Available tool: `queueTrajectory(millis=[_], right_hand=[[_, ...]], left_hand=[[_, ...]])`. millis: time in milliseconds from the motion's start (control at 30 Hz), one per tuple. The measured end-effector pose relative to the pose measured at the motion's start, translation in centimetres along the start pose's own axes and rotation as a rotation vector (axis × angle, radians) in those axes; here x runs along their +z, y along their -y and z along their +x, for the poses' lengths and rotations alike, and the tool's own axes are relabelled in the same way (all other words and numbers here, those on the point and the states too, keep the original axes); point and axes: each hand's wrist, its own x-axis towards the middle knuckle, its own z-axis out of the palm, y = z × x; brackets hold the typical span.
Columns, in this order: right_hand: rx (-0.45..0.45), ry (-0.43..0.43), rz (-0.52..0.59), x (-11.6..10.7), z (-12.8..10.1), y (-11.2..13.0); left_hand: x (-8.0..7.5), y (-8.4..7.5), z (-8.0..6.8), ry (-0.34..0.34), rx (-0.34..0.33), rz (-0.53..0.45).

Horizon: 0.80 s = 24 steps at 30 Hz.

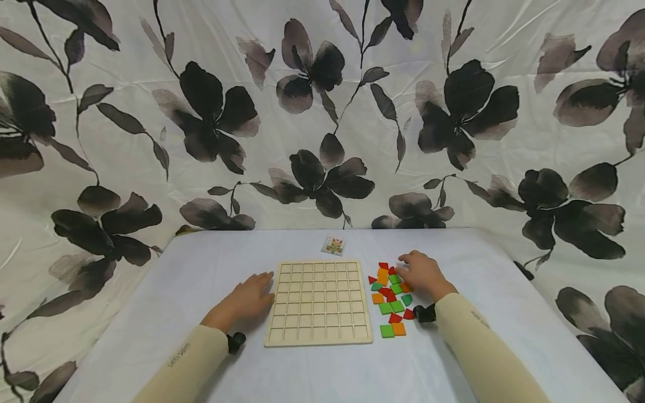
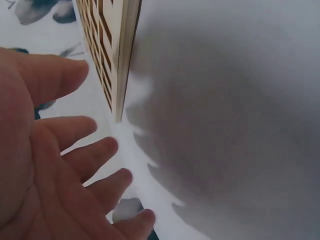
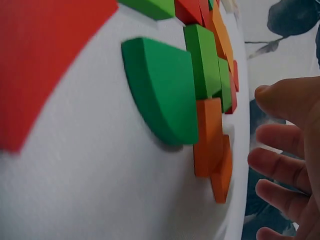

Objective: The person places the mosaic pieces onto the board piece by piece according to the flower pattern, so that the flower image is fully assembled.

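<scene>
A pale wooden grid board (image 1: 318, 303) lies flat on the white table, its square cells bare. Along its left edge is my left hand (image 1: 248, 296), fingers spread and nothing in them; in the left wrist view the fingertips (image 2: 105, 145) are close to the board's side (image 2: 127, 55). To the board's right lies a loose group of flat coloured pieces: green squares (image 1: 386, 308), orange squares (image 1: 398, 329), red pieces (image 1: 387, 293) and a dark green rounded piece (image 3: 165, 92). My right hand (image 1: 422, 273) hovers over the far right of this group, fingers loosely extended and holding nothing.
A small card with a coloured pattern on a grid (image 1: 333, 245) lies behind the board near the table's back edge. A floral cloth (image 1: 322, 112) hangs behind the white-covered table (image 1: 322, 375). Black wrist cameras (image 1: 425, 313) are strapped to both wrists.
</scene>
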Motion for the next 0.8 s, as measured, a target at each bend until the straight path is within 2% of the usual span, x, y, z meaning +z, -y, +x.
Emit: queueTrajectory(millis=[233, 433, 633, 800], right_hand=[[0.000, 0.037, -0.007, 0.8, 0.4, 1.0], [-0.002, 0.033, 0.005, 0.9, 0.6, 1.3], [0.035, 0.054, 0.204, 0.5, 0.6, 1.3], [-0.010, 0.069, 0.320, 0.0, 0.7, 1.2]], left_hand=[[0.9, 0.1, -1.3, 0.077, 0.012, -0.007], [1.2, 0.2, -1.2, 0.066, 0.018, 0.008], [1.3, 0.3, -1.1, 0.070, 0.005, 0.015], [1.0, 0.1, -1.4, 0.067, 0.003, 0.000]])
